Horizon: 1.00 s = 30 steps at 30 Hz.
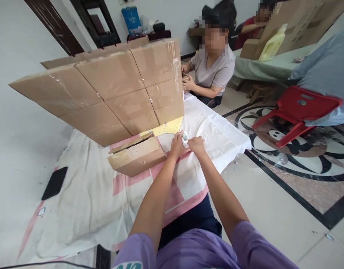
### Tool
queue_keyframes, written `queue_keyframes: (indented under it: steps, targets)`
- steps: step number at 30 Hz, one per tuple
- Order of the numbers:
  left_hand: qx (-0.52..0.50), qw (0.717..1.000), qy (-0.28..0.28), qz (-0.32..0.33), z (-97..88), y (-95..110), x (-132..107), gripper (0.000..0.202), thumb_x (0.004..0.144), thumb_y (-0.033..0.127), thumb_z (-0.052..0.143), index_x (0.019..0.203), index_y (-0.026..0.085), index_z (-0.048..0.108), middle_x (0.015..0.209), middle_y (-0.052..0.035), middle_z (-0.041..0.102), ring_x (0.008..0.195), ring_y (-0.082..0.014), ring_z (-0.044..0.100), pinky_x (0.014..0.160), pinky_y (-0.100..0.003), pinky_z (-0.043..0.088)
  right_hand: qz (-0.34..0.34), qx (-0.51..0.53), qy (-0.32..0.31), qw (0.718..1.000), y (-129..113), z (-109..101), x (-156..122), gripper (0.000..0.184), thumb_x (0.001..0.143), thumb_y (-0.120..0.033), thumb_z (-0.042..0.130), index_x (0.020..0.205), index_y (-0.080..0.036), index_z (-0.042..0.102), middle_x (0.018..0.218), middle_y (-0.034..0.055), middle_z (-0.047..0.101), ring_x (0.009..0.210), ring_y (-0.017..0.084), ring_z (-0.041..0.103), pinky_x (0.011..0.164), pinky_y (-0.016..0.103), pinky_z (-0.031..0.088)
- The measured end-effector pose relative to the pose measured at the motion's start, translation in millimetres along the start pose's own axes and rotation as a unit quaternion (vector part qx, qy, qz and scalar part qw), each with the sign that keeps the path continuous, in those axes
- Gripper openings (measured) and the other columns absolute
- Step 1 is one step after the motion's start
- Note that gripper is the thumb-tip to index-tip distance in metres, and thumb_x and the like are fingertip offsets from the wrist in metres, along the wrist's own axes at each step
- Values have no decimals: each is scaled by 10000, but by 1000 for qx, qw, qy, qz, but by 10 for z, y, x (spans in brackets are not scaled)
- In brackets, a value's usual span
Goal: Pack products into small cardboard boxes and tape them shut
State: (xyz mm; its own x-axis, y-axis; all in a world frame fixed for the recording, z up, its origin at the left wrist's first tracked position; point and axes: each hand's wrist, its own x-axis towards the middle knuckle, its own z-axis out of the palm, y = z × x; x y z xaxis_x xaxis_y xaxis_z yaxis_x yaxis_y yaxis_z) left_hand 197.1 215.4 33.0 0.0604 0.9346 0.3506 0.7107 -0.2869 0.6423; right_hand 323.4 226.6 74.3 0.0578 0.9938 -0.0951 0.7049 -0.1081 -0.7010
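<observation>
The left hand [176, 146] and right hand [197, 145] both grip a small white thing [185, 138]. Just beside them, a small cardboard box [142, 162] sits on the desk [82, 175].

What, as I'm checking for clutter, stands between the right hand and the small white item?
Nothing visible: the right hand is right at the small white item, the left hand at its other side. The small carton is left of both hands, off that path.
</observation>
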Motion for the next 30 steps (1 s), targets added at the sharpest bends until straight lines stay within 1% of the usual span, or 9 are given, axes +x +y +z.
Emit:
queue_keyframes:
  steps: [2, 5, 8, 12, 14, 19, 26, 30]
  targets:
    - [1, 1000, 10, 13, 8, -12, -13, 1031, 675, 413, 840, 1536, 286, 287, 1527, -165, 394, 1428, -354, 422, 1142, -519, 372, 23, -3, 6, 1000, 24, 11, -53, 245, 877, -307, 549, 884, -138, 727, 1195, 202, 564, 1184, 363, 458, 959, 456, 393]
    - [-3, 1000, 13, 19, -3, -16, -14, 932, 695, 409, 822, 1487, 276, 348, 1518, -163, 404, 1401, -346, 446, 1126, -507, 389, 24, 6, 19, 1000, 77, 9, -130, 264, 880, -304, 511, 907, -161, 732, 1250, 174, 543, 1192, 352, 444, 952, 435, 402]
    - [-9, 1000, 16, 2, -14, -5, -13, 890, 673, 424, 838, 1435, 285, 399, 1511, -148, 414, 1349, -335, 492, 1103, -496, 412, 20, 15, 27, 999, 157, 14, -177, 271, 884, -303, 483, 883, -178, 723, 1167, 149, 574, 1137, 324, 483, 938, 412, 414]
    - [-19, 1000, 21, -8, -27, 30, -17, 866, 656, 440, 850, 1397, 308, 421, 1476, -123, 451, 1307, -320, 523, 1070, -477, 438, 23, 24, 32, 999, 259, 65, -195, 278, 888, -321, 468, 758, -191, 677, 985, 122, 597, 1003, 293, 542, 901, 401, 440]
    - [-20, 1000, 22, -9, -34, 44, -19, 860, 656, 444, 851, 1390, 307, 423, 1469, -123, 456, 1303, -318, 525, 1065, -474, 440, 23, 26, 37, 999, 285, 96, -195, 286, 897, -317, 454, 743, -194, 661, 986, 120, 597, 993, 289, 550, 912, 406, 442]
    - [-15, 1000, 19, -7, -38, 44, -19, 837, 680, 451, 835, 1392, 307, 420, 1470, -126, 455, 1316, -319, 519, 1064, -475, 440, 22, 28, 38, 999, 288, 130, -199, 277, 905, -300, 448, 765, -185, 658, 1063, 146, 585, 1041, 310, 549, 958, 437, 424]
    - [-10, 1000, 17, -7, -42, 47, -20, 858, 680, 484, 833, 1405, 305, 409, 1485, -126, 451, 1304, -321, 527, 1061, -483, 450, 19, 31, 40, 999, 294, 169, -231, 250, 918, -289, 429, 871, -187, 652, 1123, 163, 547, 1115, 333, 504, 1008, 481, 394]
    - [-16, 1000, 12, -14, -62, 75, -29, 875, 664, 490, 844, 1404, 314, 411, 1491, -119, 448, 1297, -321, 534, 1071, -483, 446, 5, 35, 42, 998, 312, 174, -224, 258, 921, -290, 406, 838, -188, 629, 1066, 157, 542, 1085, 330, 499, 1001, 490, 395]
